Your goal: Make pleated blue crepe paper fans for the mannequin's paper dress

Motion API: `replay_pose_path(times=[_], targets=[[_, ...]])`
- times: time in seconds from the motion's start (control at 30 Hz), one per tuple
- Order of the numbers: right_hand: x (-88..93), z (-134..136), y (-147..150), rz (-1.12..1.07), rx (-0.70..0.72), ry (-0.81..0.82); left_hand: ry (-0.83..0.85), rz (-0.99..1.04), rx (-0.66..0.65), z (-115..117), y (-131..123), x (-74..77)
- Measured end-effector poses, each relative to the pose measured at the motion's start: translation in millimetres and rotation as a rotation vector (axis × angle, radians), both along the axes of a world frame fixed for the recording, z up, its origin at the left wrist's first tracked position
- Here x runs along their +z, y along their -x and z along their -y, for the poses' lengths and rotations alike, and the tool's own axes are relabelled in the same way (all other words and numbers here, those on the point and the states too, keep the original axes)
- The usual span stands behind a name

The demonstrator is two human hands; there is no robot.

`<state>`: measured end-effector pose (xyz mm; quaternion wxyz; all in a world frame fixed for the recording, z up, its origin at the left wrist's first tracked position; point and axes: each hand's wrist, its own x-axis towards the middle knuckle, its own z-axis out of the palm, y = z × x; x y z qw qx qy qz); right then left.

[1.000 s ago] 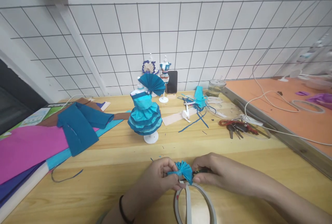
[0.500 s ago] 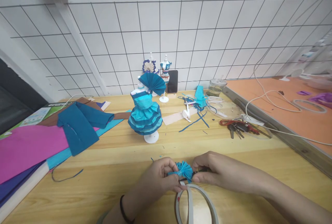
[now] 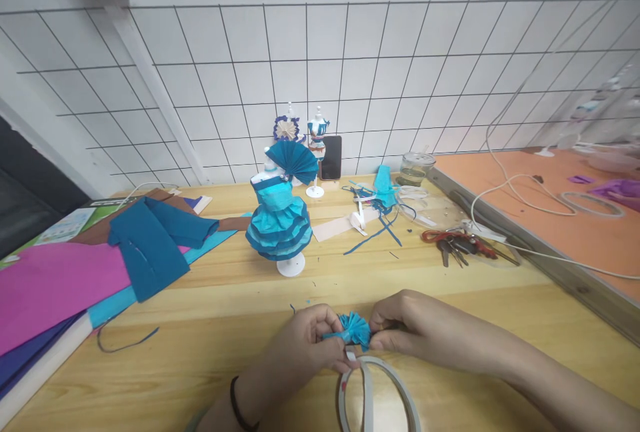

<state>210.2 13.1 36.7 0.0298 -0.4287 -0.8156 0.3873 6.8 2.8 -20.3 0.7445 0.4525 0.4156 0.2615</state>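
Observation:
Low in the middle, my left hand (image 3: 320, 339) pinches a small turquoise pleated paper fan (image 3: 354, 330) at its gathered left end. The fingers of my right hand (image 3: 400, 325) are closed at the fan's spread right edge; their tips are partly hidden. Under the left fingertips is a short white tape end (image 3: 351, 354), joined to the rolls of tape (image 3: 410, 395) standing just below. Beyond the hands, a small dress form (image 3: 280, 212) wears a layered turquoise and dark-blue paper dress with a large dark-blue fan at its shoulder.
Folded crepe paper (image 3: 155, 245) in several colours is stacked at left. Two smaller dress forms and a phone (image 3: 331, 158) stand by the tiled wall. Paper scraps (image 3: 384, 185), a glass cup (image 3: 417, 167) and keys (image 3: 453, 245) lie right. A white cable crosses the orange surface (image 3: 530, 199).
A dark object that showed between my right fingers is out of sight. The right fingertips are closer together at the fan's edge. My left hand stays in place.

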Motion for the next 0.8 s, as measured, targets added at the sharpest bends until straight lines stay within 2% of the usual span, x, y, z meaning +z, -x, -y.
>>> replay_pose_path(times=[0.6, 0.8], targets=[[2.2, 7, -1, 0.016, -0.030, -0.051, 0.079, 0.009, 0.028, -2, -1, 1.8], [2.0, 11, -8, 0.017, -0.068, -0.042, 0.104, -0.001, 0.080, -5, 0, 2.8]])
